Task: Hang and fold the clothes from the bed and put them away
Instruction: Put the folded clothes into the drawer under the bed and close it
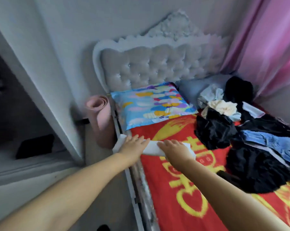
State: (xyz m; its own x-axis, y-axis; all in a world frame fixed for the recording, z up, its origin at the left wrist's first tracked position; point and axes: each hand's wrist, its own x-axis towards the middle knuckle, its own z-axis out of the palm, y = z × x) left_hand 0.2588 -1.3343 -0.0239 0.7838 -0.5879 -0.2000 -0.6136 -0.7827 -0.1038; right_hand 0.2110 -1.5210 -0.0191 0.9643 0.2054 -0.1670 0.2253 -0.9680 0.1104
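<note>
left hand (134, 145): flat, fingers straight, pressing on the white cloth (151, 148)
right hand (175, 150): flat too, fingers spread over the same cloth
white cloth: on the red bedspread (170, 197) at the bed's left edge, below the pillow (150, 105)
clothes pile (240, 134): heaped on the right, apart from the hands

**Open lane left of the clothes heap**

Taking the clothes heap (250, 144) as my landmark: left of it I see bare red bedspread (170, 197) running toward me, room enough for a hand to pass. Beyond that strip the patterned pillow (152, 105) blocks the way. Farther left, off the bed's edge, a rolled pink mat (101, 120) and the wardrobe frame (46, 90) narrow the gap.
</note>
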